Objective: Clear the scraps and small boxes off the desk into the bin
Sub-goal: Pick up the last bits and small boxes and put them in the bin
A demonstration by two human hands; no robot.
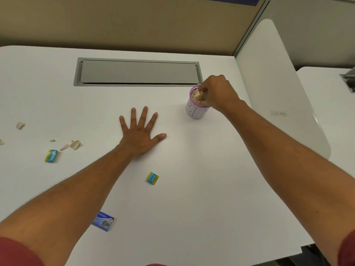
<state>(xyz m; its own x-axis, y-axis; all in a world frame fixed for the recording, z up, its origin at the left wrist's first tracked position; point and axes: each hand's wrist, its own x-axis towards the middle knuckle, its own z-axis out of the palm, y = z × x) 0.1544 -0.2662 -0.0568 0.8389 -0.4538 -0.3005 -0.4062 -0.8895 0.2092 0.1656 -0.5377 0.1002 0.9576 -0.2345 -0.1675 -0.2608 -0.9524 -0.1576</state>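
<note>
Right hand [217,91] fingers [203,90] pinch beige scraps [197,97] at the mouth of the bin [196,110], far right. Left hand [141,134] lies flat, fingers spread wide, on the worktop [192,179]. Loose scraps [75,144] lie left; small boxes [152,178] sit nearer.

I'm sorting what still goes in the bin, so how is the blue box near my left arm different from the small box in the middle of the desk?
The blue box is larger, rectangular, with a picture printed on top; the teal and yellow box is smaller and nearly square. The blue box lies close beside the left forearm; the teal and yellow box lies in open space between the arms. Both lie flat on the desk, untouched.
</note>
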